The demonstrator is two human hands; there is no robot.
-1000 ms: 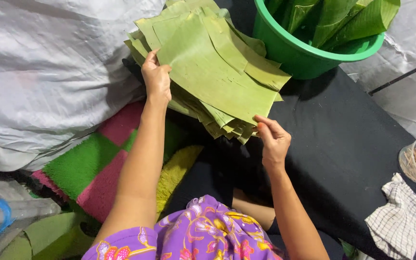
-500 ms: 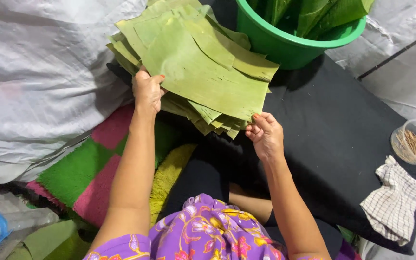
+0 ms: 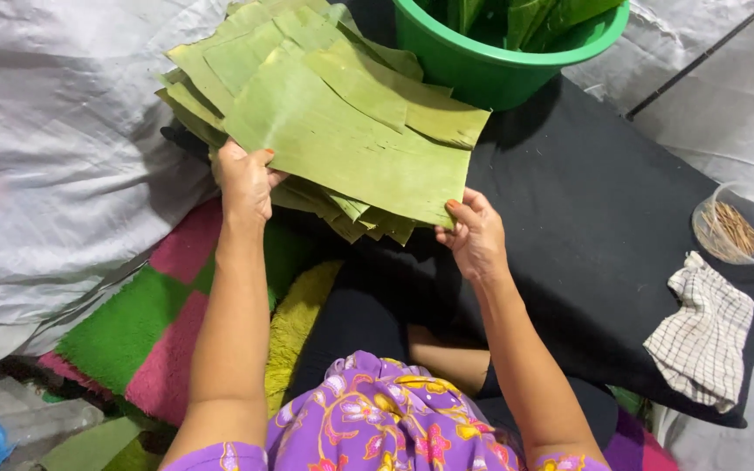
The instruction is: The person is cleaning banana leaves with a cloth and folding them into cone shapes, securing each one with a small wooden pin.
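A stack of banana leaves (image 3: 342,131) is gripped at its near edge over the black cloth (image 3: 586,218): the left hand (image 3: 244,181) is closed on the left corner, the right hand (image 3: 475,234) pinches the right corner. The fingertips beneath are hidden, and the green bucket (image 3: 499,65) is cut off at the top.

I see the stack of banana leaves (image 3: 333,131) now sitting further toward the left of the frame than it did a second ago, and a little lower. My left hand (image 3: 244,179) has slid down from the stack's left edge to its lower-left corner, thumb lying over the top leaf. My right hand (image 3: 473,231) has shifted from the lower tip of the stack to the top leaf's lower-right corner. The green bucket (image 3: 490,65) has drifted up, cut by the top edge.
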